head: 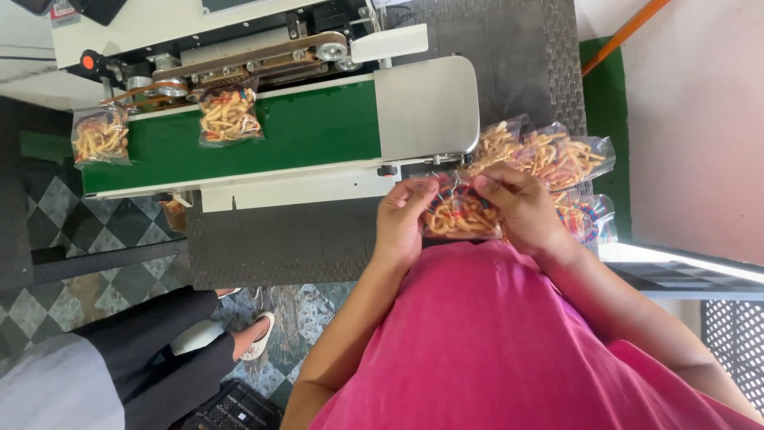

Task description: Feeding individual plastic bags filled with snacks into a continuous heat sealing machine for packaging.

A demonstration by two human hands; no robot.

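I see left hand (404, 216) pinched on snack bag (461, 216) | right hand (519, 205) pinched on it too | bag between hands | sealer belt (310, 131) at 11 o'clock

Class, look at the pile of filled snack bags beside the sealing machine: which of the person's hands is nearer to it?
Right. The right hand lies just below the pile of snack bags, nearly touching it. The left hand is farther off, across the held bag.

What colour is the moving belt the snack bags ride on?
Green, seen from the head camera: the belt carries a snack bag.
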